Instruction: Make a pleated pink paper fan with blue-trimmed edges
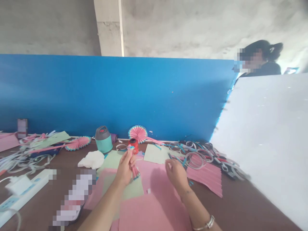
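Note:
My left hand point(125, 168) is closed round a folded pink paper bundle with blue edging point(133, 160), held upright above the table. To its right, my right hand point(175, 173) hovers with fingers curled in a pinch; what it holds is too small to make out. Under both hands lie pink paper sheets point(154, 211) and pale green sheets point(156, 154). A pleated pink sheet point(207, 176) lies just right of my right hand.
A finished pink-and-blue paper fan point(138, 133) leans on the blue partition point(120, 96), another point(78, 143) lies left. A teal bottle point(103, 140), white tissue point(92, 159), power strip point(24, 189), and tape rings point(194, 157) crowd the table. A white board point(264, 138) stands right; a person point(262, 61) is behind it.

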Motion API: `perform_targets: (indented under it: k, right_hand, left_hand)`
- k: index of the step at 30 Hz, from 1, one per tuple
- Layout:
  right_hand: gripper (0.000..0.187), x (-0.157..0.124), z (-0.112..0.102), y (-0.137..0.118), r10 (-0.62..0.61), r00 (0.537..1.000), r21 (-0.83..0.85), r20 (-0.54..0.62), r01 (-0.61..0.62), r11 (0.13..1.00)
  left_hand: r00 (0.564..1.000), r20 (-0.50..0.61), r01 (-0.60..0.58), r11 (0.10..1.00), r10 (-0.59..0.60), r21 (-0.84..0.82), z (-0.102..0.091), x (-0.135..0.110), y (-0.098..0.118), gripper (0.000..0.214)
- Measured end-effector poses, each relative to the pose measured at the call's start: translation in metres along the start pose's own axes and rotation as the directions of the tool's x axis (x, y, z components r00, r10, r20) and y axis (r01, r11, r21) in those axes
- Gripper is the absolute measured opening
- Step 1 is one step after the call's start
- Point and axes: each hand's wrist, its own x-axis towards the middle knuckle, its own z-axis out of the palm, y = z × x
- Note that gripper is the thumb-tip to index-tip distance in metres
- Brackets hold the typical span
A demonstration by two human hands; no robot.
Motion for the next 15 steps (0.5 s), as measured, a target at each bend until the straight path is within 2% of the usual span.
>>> perform_targets:
  k: [1, 2, 5, 7, 9, 12, 15]
  right_hand:
    - [0.030, 0.005, -0.004, 0.010, 0.063, 0.997, -0.147, -0.034, -0.067, 0.987]
    - [0.030, 0.010, -0.007, 0.020, 0.111, 0.994, -0.288, -0.016, -0.111, 0.951]
    - [0.030, 0.015, -0.012, 0.035, 0.248, 0.966, -0.505, 0.070, -0.180, 0.844]
    - [0.031, 0.014, -0.012, 0.036, 0.304, 0.948, -0.543, 0.092, -0.208, 0.813]
    - [0.033, 0.012, -0.011, 0.032, 0.326, 0.943, -0.564, 0.066, -0.235, 0.792]
    - [0.031, 0.012, -0.010, 0.028, 0.308, 0.949, -0.569, 0.061, -0.220, 0.792]
    - [0.029, 0.014, -0.008, 0.029, 0.326, 0.937, -0.524, 0.127, -0.216, 0.824]
  left_hand:
    - [0.999, -0.008, -0.038, 0.995, 0.038, 0.091, 0.000, 0.000, 0.001, 0.035]
    - [0.998, -0.010, -0.065, 0.982, 0.068, 0.176, 0.000, 0.000, 0.000, 0.035]
    - [0.993, 0.017, -0.115, 0.907, 0.119, 0.405, 0.000, -0.003, -0.001, 0.035]
    - [0.984, 0.058, -0.172, 0.830, 0.167, 0.530, 0.001, -0.007, -0.001, 0.035]
    - [0.965, 0.129, -0.258, 0.745, 0.228, 0.616, 0.002, -0.011, -0.002, 0.035]
    - [0.931, 0.224, -0.362, 0.638, 0.289, 0.680, 0.000, -0.012, -0.007, 0.032]
    - [0.908, 0.294, -0.419, 0.588, 0.300, 0.692, -0.005, -0.011, -0.017, 0.030]
